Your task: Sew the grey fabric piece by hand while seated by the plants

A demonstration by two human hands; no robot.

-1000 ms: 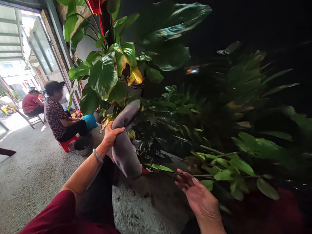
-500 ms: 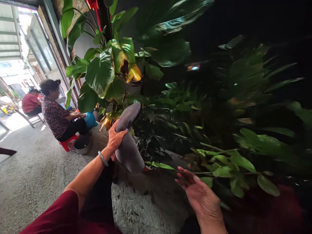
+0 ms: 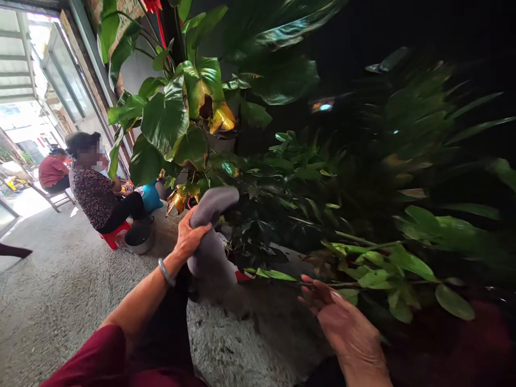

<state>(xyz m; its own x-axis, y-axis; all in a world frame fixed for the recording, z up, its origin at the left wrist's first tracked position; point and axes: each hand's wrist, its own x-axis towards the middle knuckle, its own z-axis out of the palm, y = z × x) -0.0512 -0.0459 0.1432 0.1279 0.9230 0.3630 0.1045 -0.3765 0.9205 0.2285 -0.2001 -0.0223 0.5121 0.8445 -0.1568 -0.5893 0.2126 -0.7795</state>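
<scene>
My left hand [image 3: 191, 234], with a pale bangle on its wrist, is closed around the middle of a soft grey sock [image 3: 213, 252]. The sock is bent, its rounded upper end pointing right and its wider part hanging below my thumb. To the right, my right hand [image 3: 342, 320] is open, palm turned up and fingers apart, holding nothing. Its fingertips are close to a thin green leafy stem [image 3: 278, 274]; whether they touch it I cannot tell.
Large-leaved potted greenery [image 3: 165, 115] rises ahead, with darker plants [image 3: 298, 166] to the right. At left, a person [image 3: 92, 185] sits on a red stool [image 3: 115, 234] beside a metal basin [image 3: 139, 239] and blue bag [image 3: 151, 196]. Another seated person [image 3: 54, 171] is farther back.
The sock's upper end has dropped slightly and now bends more to the right, still in my left hand. My right hand appears slightly farther right and remains open.
</scene>
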